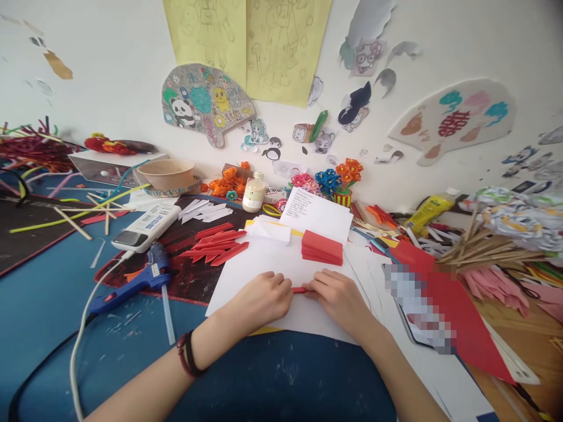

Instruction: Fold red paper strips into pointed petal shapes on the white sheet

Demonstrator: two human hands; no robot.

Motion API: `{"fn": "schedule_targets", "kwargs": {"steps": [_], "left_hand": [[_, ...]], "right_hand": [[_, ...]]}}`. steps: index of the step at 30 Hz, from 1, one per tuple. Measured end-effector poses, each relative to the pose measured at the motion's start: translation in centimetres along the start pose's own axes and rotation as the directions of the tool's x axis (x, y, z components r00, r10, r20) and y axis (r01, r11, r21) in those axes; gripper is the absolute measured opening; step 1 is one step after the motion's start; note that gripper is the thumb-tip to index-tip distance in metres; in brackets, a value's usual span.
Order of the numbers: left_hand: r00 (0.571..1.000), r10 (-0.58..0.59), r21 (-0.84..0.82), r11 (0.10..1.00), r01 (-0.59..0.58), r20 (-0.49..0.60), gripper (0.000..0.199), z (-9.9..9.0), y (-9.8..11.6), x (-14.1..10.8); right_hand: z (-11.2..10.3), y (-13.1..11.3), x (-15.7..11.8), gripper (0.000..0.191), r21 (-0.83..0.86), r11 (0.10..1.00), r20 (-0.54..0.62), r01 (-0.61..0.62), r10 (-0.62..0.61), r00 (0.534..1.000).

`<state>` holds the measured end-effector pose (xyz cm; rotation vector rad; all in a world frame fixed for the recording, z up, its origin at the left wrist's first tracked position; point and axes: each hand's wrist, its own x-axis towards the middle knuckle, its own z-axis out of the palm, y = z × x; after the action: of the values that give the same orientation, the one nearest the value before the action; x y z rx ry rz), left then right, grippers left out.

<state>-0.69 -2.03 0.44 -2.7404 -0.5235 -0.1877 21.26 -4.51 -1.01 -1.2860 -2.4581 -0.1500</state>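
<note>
Between my two hands a narrow folded red paper strip [299,289] lies low over a white sheet [246,275]. My left hand [270,299] is closed at the strip's left end, its fingertips curled out of sight. At the other end my right hand [336,296] pinches the strip between thumb and fingers. Just beyond them sits a stack of red paper pieces [322,248]. Further left, several folded red paper strips [215,243] lie in a loose pile. White paper slips [269,230] rest behind the hands.
A blue glue gun [141,281] and a white power bank [147,227] with a cable stand at left. On the right lie a phone [417,310] and a large red sheet [457,316]. A glue bottle [254,193] and paper flowers [347,176] line the wall.
</note>
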Motion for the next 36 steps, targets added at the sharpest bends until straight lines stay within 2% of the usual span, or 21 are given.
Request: {"fn": "schedule_targets", "kwargs": {"steps": [3,7,11,15,20,25,32,36], "left_hand": [[0.999,0.009,0.015,1.000,-0.008,-0.042,0.017,0.2,0.0,0.1],[0.988,-0.144,-0.111,0.984,0.136,-0.064,0.019,0.8,-0.7,0.2],[0.936,-0.345,-0.389,0.873,0.295,-0.064,0.021,1.6,-1.4,0.2],[0.893,-0.447,-0.557,0.754,0.349,-0.047,0.017,1.7,-1.5,0.2],[0.880,-0.469,-0.562,0.749,0.352,-0.074,0.017,1.7,-1.4,0.3],[0.914,-0.384,-0.534,0.804,0.263,-0.129,0.018,2.1,-1.2,0.2],[0.875,-0.468,-0.537,0.773,0.338,-0.122,0.018,1.6,-0.9,-0.4],[0.878,-0.460,-0.535,0.779,0.327,-0.133,0.018,1.6,-1.1,-0.7]], "right_hand": [[0.4,-0.1,0.1,0.021,-0.014,0.999,-0.037,0.033,-0.033,0.999],[0.5,-0.3,0.0,0.024,0.087,0.996,-0.089,-0.033,0.040,0.995],[0.4,-0.6,0.2,0.022,0.228,0.961,-0.119,-0.156,0.186,0.975],[0.4,-0.7,0.3,0.019,0.352,0.896,-0.040,-0.270,0.303,0.952],[0.7,-0.9,0.3,0.018,0.361,0.895,-0.076,-0.263,0.310,0.948],[1.2,-1.2,0.7,0.015,0.515,0.835,-0.098,-0.197,0.286,0.953],[1.2,-1.6,1.4,0.018,0.556,0.803,-0.100,-0.212,0.318,0.943],[1.5,-1.6,1.4,0.019,0.576,0.793,-0.094,-0.199,0.306,0.947]]}}
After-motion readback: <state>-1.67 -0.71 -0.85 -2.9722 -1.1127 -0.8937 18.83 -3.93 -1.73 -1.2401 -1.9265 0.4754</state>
